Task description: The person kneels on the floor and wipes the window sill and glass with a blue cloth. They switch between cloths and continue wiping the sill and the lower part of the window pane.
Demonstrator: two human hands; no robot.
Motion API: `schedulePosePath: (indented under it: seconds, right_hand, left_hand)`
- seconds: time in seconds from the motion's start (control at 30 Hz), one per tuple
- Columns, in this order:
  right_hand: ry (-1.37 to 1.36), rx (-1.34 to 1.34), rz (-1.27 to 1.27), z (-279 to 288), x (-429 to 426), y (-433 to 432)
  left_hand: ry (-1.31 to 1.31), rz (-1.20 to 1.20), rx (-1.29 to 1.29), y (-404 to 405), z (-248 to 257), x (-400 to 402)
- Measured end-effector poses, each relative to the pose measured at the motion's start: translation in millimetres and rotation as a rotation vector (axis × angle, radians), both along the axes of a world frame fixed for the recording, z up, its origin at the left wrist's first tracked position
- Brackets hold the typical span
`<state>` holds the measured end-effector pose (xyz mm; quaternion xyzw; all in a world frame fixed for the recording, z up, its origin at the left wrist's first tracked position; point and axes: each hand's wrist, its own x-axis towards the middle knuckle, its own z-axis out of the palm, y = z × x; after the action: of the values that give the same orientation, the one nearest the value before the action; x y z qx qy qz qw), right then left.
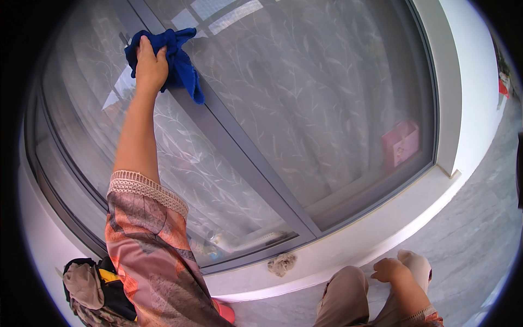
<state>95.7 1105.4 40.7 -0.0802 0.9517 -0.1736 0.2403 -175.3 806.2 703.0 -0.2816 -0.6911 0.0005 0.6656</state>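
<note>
My left hand [152, 67] is closed on a crumpled blue cloth [175, 57] and presses it against the grey metal frame [245, 151] between two glass panes, beside a window handle [123, 39]. One end of the cloth hangs down over the frame. Low on the right, my right hand [388, 270] rests by my knee with its fingers loosely bent; nothing shows in it, but its palm is hidden. Patterned sheer curtains [286, 102] are visible behind the glass. A crumpled beige-grey cloth [282, 264] lies on the white sill [351, 233] below.
Clothing or bags [83, 286] are heaped at the lower left. A red plastic container [224, 311] stands partly hidden beside my sleeve. Behind the right pane is a pink paper bag [404, 143]. The white wall edge [457, 81] borders the window, and grey floor tiles [466, 241] extend at the right.
</note>
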Motion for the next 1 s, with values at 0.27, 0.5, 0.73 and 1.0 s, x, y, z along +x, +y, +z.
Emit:
schedulePosePath:
  seconds: [0.27, 0.5, 0.73, 1.0]
  right_hand:
    - [0.081, -0.031, -0.025, 6, 8, 10]
    - [0.053, -0.036, -0.011, -9, 4, 5]
    - [-0.031, 0.011, -0.019, 5, 3, 4]
    - [-0.074, 0.045, 0.001, -3, -3, 2]
  left_hand:
    - [-0.102, -0.096, -0.026, 14, -201, 21]
    - [-0.541, 0.089, -0.077, 6, -470, 61]
    - [-0.454, -0.026, -0.019, 10, -338, 49]
    - [-0.236, -0.134, 0.097, 3, -7, 15]
